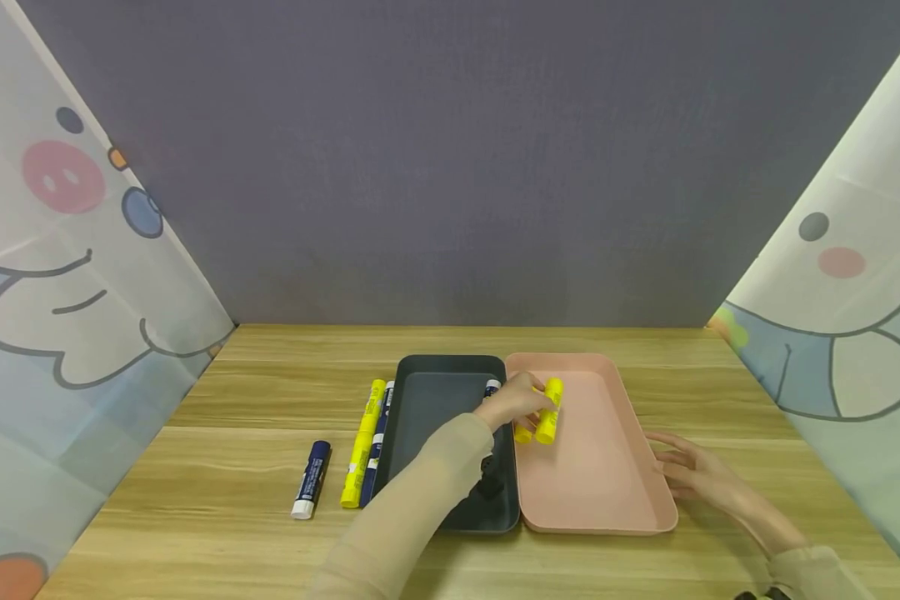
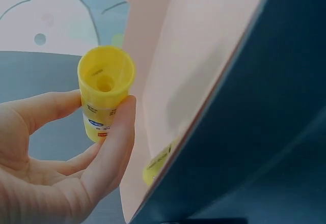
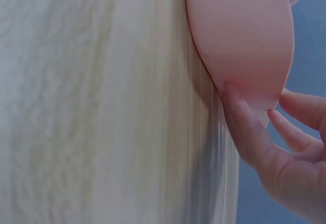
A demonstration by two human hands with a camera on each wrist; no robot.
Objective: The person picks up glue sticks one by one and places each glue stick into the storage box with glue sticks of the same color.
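Note:
My left hand pinches a yellow glue stick between thumb and fingers, over the left part of the pink tray. In the left wrist view the held glue stick turns its hollow round end toward the camera. A second yellow glue stick lies in the pink tray by its left wall, partly hidden by my hand. On the tray's right side, my right hand touches the outer wall with loosely extended fingers; the right wrist view shows fingertips against the pink wall.
The dark tray adjoins the pink one; a navy glue stick shows inside it, partly covered by my arm. Left of it, yellow glue sticks and navy ones lie in rows. Another navy glue stick lies apart on the wooden table.

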